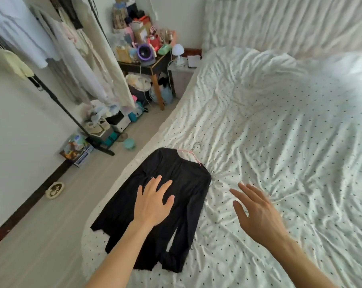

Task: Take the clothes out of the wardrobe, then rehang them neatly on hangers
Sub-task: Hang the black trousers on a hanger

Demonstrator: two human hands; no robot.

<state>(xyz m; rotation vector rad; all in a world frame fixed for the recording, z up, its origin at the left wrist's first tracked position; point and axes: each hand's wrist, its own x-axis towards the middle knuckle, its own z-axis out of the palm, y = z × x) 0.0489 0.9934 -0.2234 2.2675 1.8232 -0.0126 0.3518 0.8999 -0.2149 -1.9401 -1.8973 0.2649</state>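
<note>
A black long-sleeved top (186,183) lies flat on the near corner of the bed, with a pink hanger (193,155) inside its neckline and the metal hook pointing away from me. My left hand (153,201) rests flat on the middle of the top, fingers spread. To the right of the garment, my right hand (257,210) hovers over the sheet with straight spread fingers and holds nothing. At the upper left, pale clothes (72,50) hang on a black clothes rack (59,104).
The bed (279,121) carries a rumpled white sheet with small dark dots. A cluttered side table (147,63) stands at the bed's head. Boxes, shoes and a teal jar (129,144) crowd the floor under the rack. A round dish (55,190) lies by the wall.
</note>
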